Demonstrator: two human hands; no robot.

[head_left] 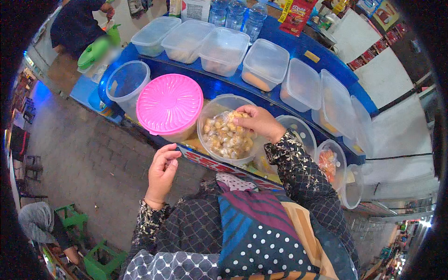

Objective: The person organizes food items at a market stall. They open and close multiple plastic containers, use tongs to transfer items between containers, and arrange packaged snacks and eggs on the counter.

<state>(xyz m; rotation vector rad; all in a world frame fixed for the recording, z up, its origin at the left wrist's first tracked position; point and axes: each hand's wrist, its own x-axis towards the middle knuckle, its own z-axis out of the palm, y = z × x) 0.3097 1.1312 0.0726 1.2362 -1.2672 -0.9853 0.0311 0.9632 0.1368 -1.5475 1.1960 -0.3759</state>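
Note:
My right hand reaches into a round clear plastic tub, its fingers closed on a small plastic bag of yellowish food pieces. More bagged food pieces fill the tub below it. My left hand is raised near the counter's front edge, fingers half curled, with nothing seen in it. Left of the tub stands a round container with a bright pink ribbed lid. To the right, partly behind my right arm, is another clear round tub.
Lidded rectangular plastic boxes line the raised blue shelf, with water bottles behind. An uncovered clear bucket stands left, and a tub with orange-red bagged food right. Another person stands at upper left; green stools are lower left.

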